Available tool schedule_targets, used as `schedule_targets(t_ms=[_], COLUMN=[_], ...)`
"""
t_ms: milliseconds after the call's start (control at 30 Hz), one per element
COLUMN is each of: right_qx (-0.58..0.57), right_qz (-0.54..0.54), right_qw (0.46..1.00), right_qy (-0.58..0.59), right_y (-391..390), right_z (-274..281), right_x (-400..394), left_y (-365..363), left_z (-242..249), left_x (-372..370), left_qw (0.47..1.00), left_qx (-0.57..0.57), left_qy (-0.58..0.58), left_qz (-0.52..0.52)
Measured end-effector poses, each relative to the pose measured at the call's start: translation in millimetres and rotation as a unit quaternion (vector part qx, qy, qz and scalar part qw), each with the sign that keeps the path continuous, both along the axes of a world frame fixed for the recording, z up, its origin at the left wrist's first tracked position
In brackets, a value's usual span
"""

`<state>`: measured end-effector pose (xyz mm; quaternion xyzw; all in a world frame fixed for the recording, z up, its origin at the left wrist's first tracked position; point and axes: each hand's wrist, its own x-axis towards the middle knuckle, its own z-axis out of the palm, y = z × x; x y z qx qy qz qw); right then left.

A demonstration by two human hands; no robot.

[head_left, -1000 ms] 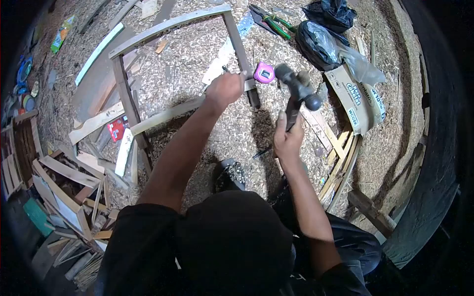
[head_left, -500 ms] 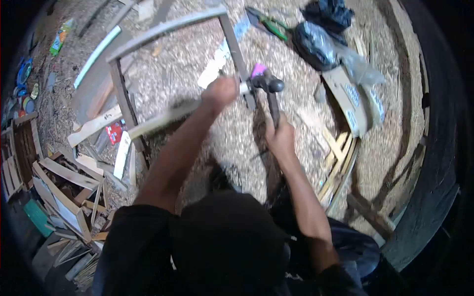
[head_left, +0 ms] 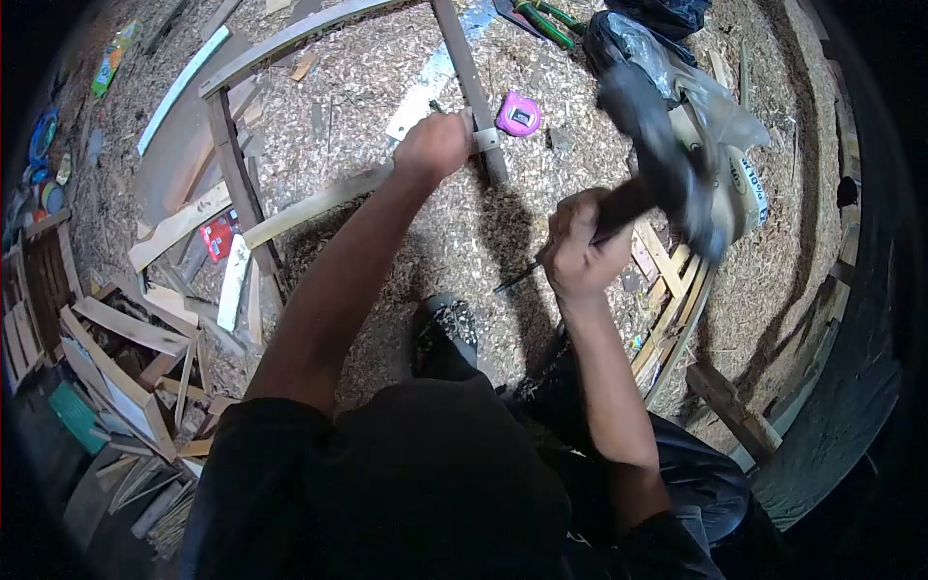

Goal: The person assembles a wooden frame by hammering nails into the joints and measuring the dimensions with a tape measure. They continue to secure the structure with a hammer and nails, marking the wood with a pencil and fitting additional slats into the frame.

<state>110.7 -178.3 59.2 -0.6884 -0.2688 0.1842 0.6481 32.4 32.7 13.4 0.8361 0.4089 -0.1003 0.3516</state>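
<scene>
My left hand (head_left: 435, 147) is closed around the near rail of a wooden frame (head_left: 461, 72), close to the corner. The rail's pale end (head_left: 486, 139) shows at the right side bar, just past my knuckles. In my right hand (head_left: 588, 246) is a hammer (head_left: 662, 145), raised to the right of the frame. Its dark head is blurred by motion. A pink tape measure (head_left: 519, 114) lies on the shavings beside the frame corner, between the two hands.
Wood shavings cover the ground. Green-handled pliers (head_left: 546, 21) and a plastic-wrapped bundle (head_left: 633, 48) lie at the far right. Wood strips (head_left: 667, 300) are near my right forearm. Scrap wood (head_left: 130, 329) piles up at left, by a red packet (head_left: 218, 237). A foot (head_left: 447, 333) is below.
The hammer has swung up and right, away from the frame corner, with my right hand. The tape measure now shows fully. My left hand keeps its grip on the frame.
</scene>
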Motion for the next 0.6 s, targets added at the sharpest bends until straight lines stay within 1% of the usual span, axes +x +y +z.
schedule_targets(t_ms=[33,67,100,167,200,233,267,300,367,400,433,467,500,533,567,600], right_qx=[-0.118,-0.227,-0.359,-0.346,-0.31,-0.296,-0.284,-0.25,-0.188,-0.251,-0.315,-0.344,-0.332,-0.322,-0.313,-0.2], right_qz=[0.039,0.085,0.14,0.089,0.077,0.061,0.051,0.045,0.047,0.079,0.111,0.134,0.12,0.106,0.091,0.052], right_qw=[0.991,0.963,0.916,0.928,0.942,0.949,0.955,0.961,0.978,0.958,0.931,0.914,0.924,0.933,0.94,0.968], right_qy=[-0.054,-0.118,-0.108,-0.104,-0.102,-0.086,-0.069,-0.111,-0.076,-0.112,-0.146,-0.167,-0.147,-0.123,-0.1,-0.145], right_y=[-2,-4,-6,6,24,20,13,12,6,1,1,1,7,19,28,32], right_z=[3,5,-15,13,22,34,41,37,14,-2,-5,-9,7,35,58,69], right_x=[-1,-1,2,5,12,9,5,3,-5,-4,-4,1,1,-1,-4,-8], left_y=[2,1,4,7,18,8,4,5,0,4,6,4,3,3,2,5], left_z=[-13,-8,0,-12,-14,-8,-2,1,9,8,4,-4,4,19,25,18], left_x=[0,0,1,5,9,8,4,3,2,4,4,3,3,1,1,-1], left_qw=[0.999,1.0,1.0,0.999,0.999,0.998,0.999,0.999,0.999,0.999,0.999,0.999,0.999,0.999,0.998,0.997], left_qx=[0.04,0.006,-0.022,-0.043,-0.035,-0.049,-0.02,-0.013,-0.001,0.002,0.003,0.002,-0.016,-0.037,-0.058,-0.07], left_qy=[-0.008,-0.002,0.0,0.011,0.016,0.032,0.031,0.021,0.0,-0.002,-0.003,-0.001,0.008,0.02,0.031,0.019], left_qz=[-0.008,0.006,0.022,0.022,0.03,0.03,0.034,0.042,0.047,0.044,0.042,0.041,0.036,0.028,0.021,0.003])
